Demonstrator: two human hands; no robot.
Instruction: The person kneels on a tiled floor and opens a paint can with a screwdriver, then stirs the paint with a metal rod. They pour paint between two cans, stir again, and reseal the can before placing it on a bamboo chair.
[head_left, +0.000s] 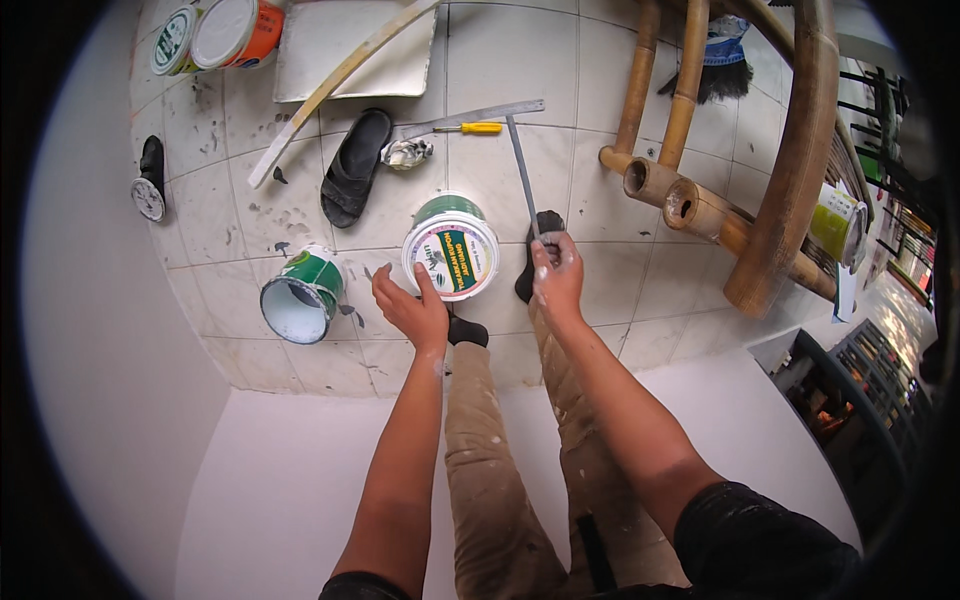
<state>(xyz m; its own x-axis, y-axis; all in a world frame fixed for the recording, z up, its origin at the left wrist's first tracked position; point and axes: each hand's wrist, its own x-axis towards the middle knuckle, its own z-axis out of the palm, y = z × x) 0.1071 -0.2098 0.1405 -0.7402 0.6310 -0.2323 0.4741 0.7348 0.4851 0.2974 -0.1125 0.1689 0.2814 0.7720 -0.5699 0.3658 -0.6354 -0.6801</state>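
A lidded paint bucket, white on top with a green side, stands on the tiles in front of my feet. My left hand is at its near left edge; the thumb touches the lid and the fingers spread out, apart. In my right hand, just right of the bucket, the fingers close around the lower end of a thin grey stick. The stick points away from me, its far end by a flat grey strip. Left of my left hand lies an uncovered green bucket, tipped toward me, whitish inside.
Beyond the lidded bucket are a yellow-handled screwdriver, a crumpled wrapper and a black sandal. A long wooden strip leans across a white tray. Bamboo furniture stands at the right; two paint tubs sit far left.
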